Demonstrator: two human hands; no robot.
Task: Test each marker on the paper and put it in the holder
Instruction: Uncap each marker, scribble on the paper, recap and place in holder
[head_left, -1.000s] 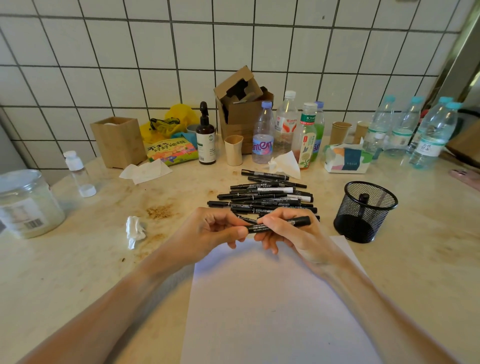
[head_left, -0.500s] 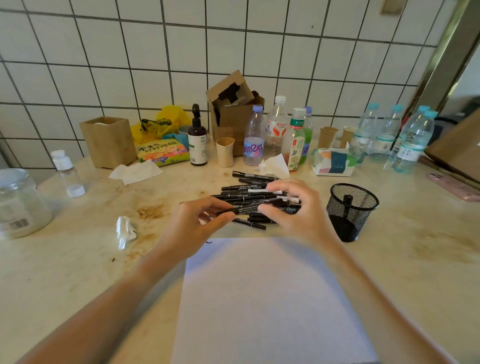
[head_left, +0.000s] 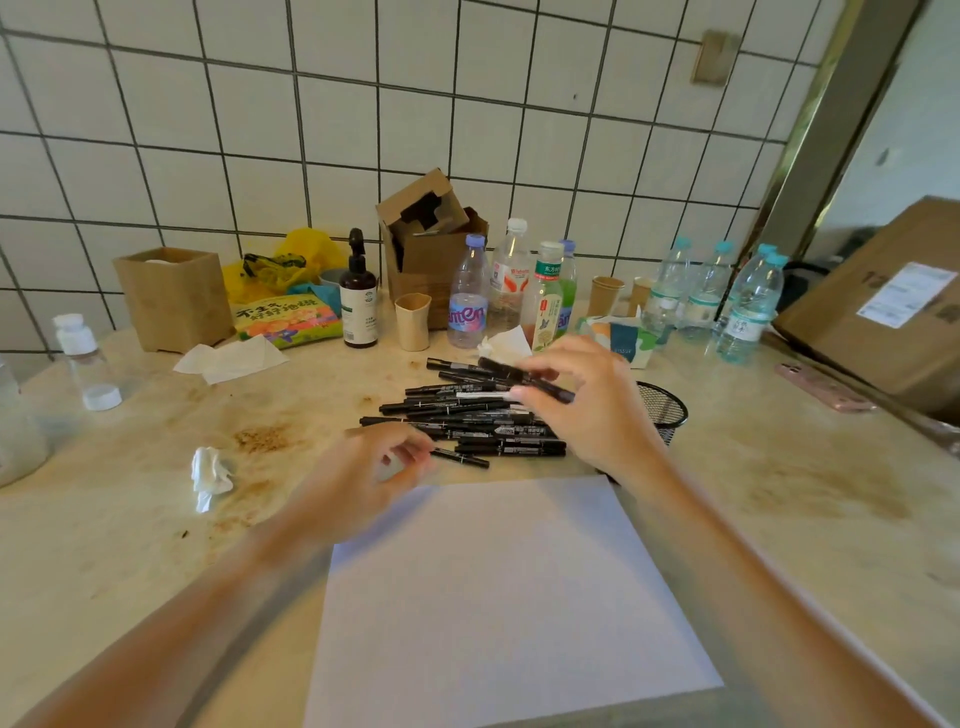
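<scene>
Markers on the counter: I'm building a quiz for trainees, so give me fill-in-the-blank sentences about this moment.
1. The right hand holds one black ____ above the marker pile.
2. The sheet of paper bears ____ marks.
3. The mesh holder stands to the ____ of the pile.

Missing words: marker; no; right

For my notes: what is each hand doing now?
Left hand: too blurred, cannot tell.
Right hand: holding a black marker.
</scene>
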